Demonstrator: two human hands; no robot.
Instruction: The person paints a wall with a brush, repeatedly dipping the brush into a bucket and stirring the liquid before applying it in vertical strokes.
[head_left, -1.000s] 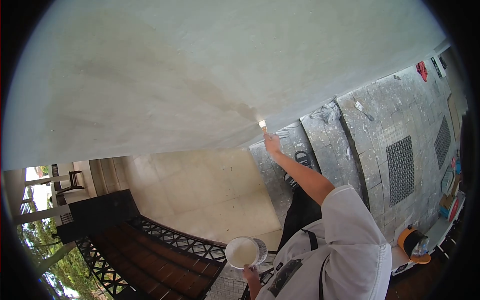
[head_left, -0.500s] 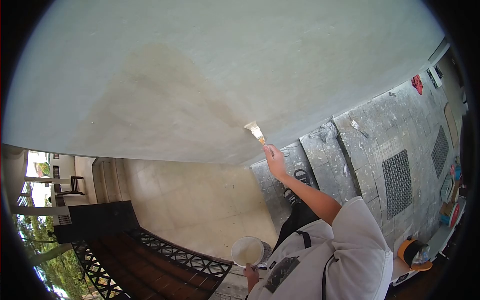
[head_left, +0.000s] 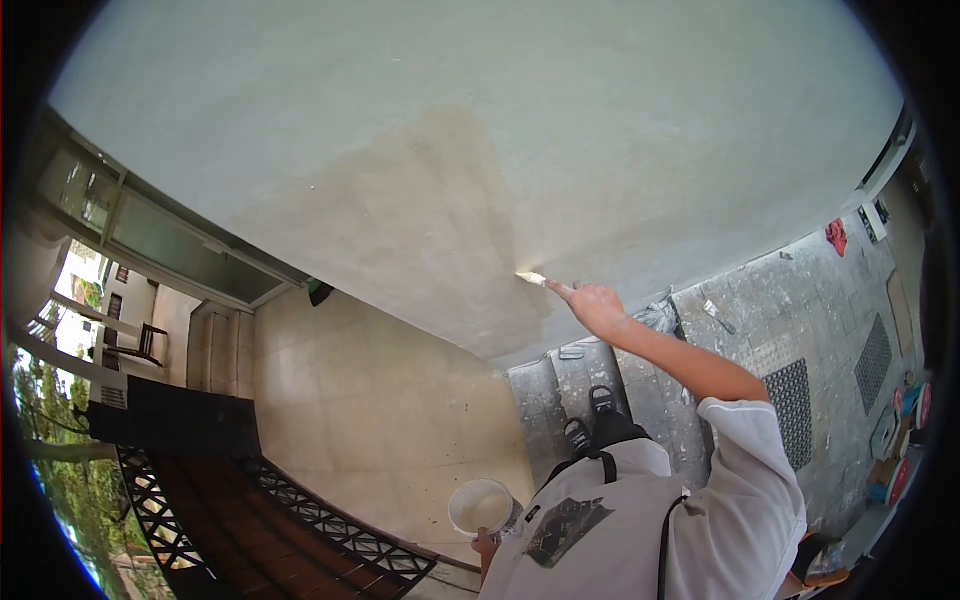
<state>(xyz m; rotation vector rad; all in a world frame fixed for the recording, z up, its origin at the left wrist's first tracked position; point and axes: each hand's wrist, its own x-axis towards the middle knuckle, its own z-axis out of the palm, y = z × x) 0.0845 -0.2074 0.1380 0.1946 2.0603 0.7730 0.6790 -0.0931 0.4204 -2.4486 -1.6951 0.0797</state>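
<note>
My right hand (head_left: 597, 308) is closed round the handle of a paintbrush (head_left: 531, 277). The brush's pale bristles touch the light grey-green wall (head_left: 660, 150). A darker, damp-looking patch (head_left: 420, 190) spreads over the wall above and left of the bristles. Low in the view, my left hand (head_left: 486, 542) grips the near rim of a white bucket (head_left: 455, 510). Pale liquid shows inside the bucket, which is close to the front of my shirt.
Paint-spotted grey steps (head_left: 585, 375) lie below the wall, around my feet. A scraper (head_left: 718, 317), a red cloth (head_left: 836, 237) and a metal grate (head_left: 788, 412) are on the paving to the right. A black lattice railing (head_left: 340, 530) borders the beige floor (head_left: 370, 400).
My right hand has moved right with the brush, which now shows edge-on against the wall. The view has shifted, showing glazed panels at the left. My left hand still holds the bucket.
</note>
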